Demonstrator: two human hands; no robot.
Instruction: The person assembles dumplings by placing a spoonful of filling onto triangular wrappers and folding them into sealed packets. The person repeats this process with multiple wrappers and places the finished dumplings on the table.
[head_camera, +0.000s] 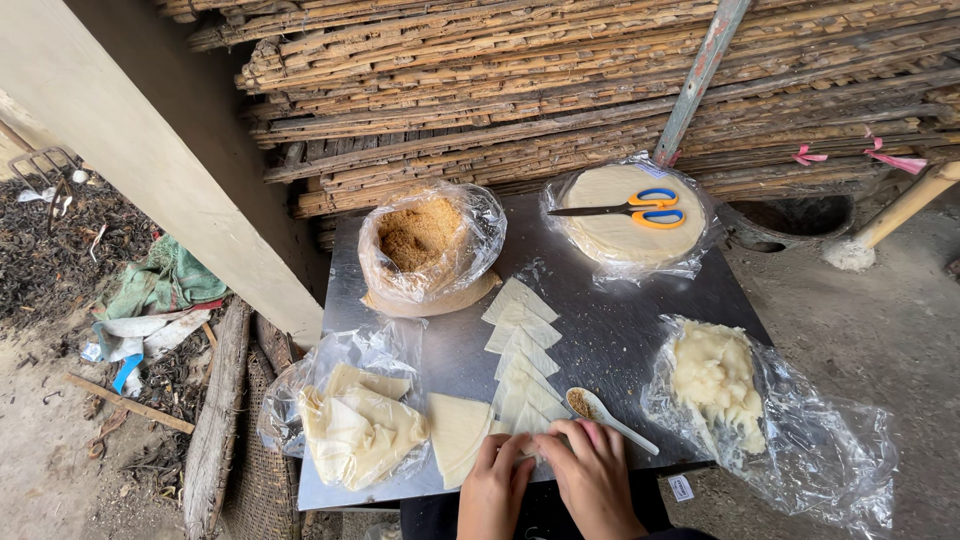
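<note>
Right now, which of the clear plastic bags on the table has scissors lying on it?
The far right bag, holding a round stack of pale sheets, with yellow-and-blue scissors on top. The others hold brown crumbs, white dough and folded wrappers.

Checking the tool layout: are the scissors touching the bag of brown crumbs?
Apart. The head view shows the scissors on the round wrapper stack, bare metal table between them and the crumb bag.

A: What do the hands do?

B: The left hand (495, 487) and the right hand (592, 477) press flat on a wrapper wedge (527, 420) at the near edge of the metal table (600, 330).

A: And around them?

B: A white spoon (603, 413) with brown filling lies just beside the right hand. A row of cut wedges (521, 340) runs away from the hands. Scissors (630, 209) lie on the round wrapper stack (625, 230).
</note>
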